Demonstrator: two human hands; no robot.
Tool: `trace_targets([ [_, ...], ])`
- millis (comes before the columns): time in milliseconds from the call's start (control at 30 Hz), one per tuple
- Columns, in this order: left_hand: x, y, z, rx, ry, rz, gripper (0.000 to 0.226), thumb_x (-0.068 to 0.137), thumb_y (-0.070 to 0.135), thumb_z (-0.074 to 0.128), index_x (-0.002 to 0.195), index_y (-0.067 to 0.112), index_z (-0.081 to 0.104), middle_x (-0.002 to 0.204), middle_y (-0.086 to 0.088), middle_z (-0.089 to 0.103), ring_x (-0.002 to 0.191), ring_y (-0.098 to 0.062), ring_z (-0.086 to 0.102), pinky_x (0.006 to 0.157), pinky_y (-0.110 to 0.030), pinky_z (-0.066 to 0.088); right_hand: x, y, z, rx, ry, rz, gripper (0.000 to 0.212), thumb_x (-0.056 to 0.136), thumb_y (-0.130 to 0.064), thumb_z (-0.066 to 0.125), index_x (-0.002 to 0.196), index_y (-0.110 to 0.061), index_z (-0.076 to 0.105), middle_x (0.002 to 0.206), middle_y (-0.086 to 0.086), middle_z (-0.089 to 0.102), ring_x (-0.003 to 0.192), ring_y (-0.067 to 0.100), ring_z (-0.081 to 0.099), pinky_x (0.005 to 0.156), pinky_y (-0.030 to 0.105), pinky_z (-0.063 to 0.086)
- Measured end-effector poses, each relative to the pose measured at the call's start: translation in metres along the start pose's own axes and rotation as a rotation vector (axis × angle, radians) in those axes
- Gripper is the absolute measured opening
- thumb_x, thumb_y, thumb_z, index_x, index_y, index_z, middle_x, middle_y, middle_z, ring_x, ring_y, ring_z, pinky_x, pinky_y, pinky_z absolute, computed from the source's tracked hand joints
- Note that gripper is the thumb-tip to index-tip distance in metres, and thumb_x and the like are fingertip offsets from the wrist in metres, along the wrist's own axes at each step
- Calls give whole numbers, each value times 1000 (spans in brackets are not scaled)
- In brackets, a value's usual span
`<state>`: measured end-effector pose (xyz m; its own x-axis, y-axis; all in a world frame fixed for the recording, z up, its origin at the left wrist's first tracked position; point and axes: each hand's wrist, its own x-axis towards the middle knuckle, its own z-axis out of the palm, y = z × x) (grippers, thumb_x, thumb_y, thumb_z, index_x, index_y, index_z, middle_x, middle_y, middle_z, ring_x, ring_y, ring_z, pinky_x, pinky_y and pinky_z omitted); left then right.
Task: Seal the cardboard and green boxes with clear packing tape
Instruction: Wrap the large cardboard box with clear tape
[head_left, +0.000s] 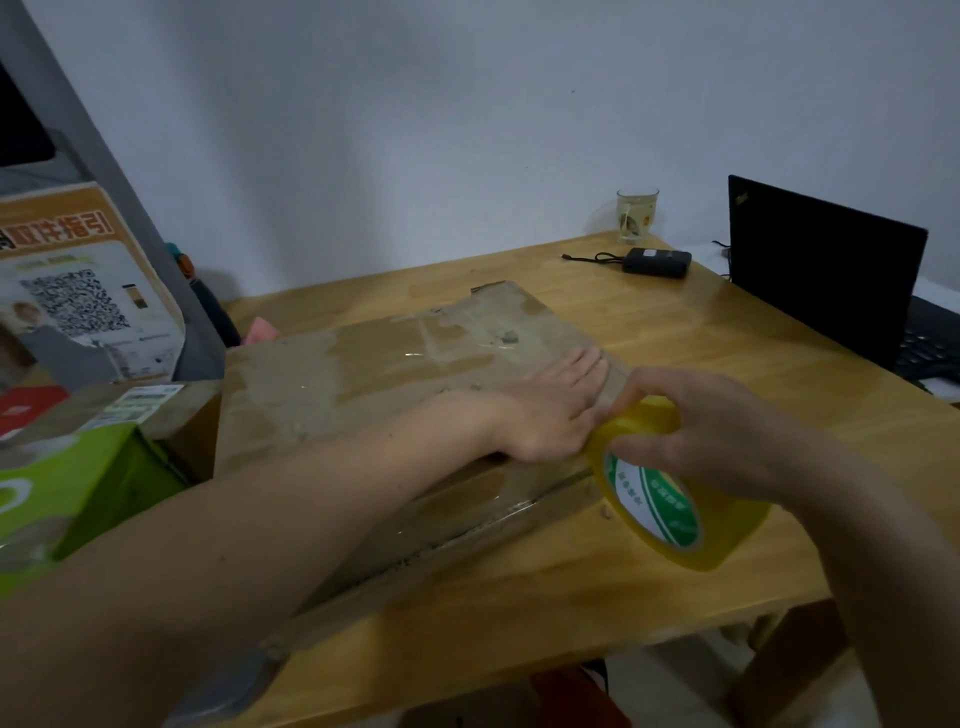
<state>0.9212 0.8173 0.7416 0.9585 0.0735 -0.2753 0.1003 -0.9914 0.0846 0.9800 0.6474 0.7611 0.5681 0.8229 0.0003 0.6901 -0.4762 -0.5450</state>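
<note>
While hands tape, laptop, glass beyond

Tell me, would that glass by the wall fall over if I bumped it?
Probably it would tip: the glass is taller than wide. It holds liquid, so it would likely spill onto the table. Being glass, it could break.
</note>
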Motion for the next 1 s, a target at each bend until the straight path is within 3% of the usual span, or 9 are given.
trace_targets([
  [100,-1,-1,-4,-1,-12,-43,62,107,38,17,154,12,-14,161,-4,-23,148,-15,-19,123,-38,-4,-1,2,2,33,13,9,21,80,-43,68,91,-43,50,87,-11,54,77,9,59,65,33,57],
  [200,10,-4,-10,13,-18,-199,77,102,55,18,153,7,-15,161,-10,-22,149,-21,-19,122,-38,-6,1,1,4,41,6,23,26,80,-43,68,100,-39,51,89,-6,57,77,13,62,69,40,59],
  [300,30,-24,-17,-37,5,-382,101,89,77,15,153,3,-13,161,-15,-19,149,-29,-17,122,-45,-3,1,1,4,34,1,27,30,81,-43,67,104,-39,50,89,-7,56,77,13,61,69,39,59],
  [433,55,-54,-23,-119,62,-549,113,82,86,13,153,0,-10,162,-16,-16,150,-29,-13,122,-45,-3,0,3,2,54,1,27,30,82,-43,67,106,-38,49,91,-8,56,77,13,63,66,37,60],
  [633,67,-79,-22,-120,155,-537,96,92,74,11,155,3,-4,163,-11,-11,151,-24,-8,121,-39,-2,2,6,3,74,-4,-4,30,82,-42,67,106,-35,50,93,-7,59,80,15,64,68,39,59],
  [767,60,-72,-20,-122,148,-402,71,103,54,10,155,9,-6,164,-6,-13,151,-18,-11,121,-35,-4,2,4,3,66,-20,9,30,82,-41,67,106,-34,51,94,-5,60,82,16,63,71,41,59],
  [1000,28,-26,-10,-75,100,-241,64,105,47,13,156,13,-6,164,-4,-13,151,-16,-10,122,-34,-4,-3,-1,8,51,30,27,29,83,-40,65,106,-32,49,89,-8,54,80,12,56,65,32,52],
])
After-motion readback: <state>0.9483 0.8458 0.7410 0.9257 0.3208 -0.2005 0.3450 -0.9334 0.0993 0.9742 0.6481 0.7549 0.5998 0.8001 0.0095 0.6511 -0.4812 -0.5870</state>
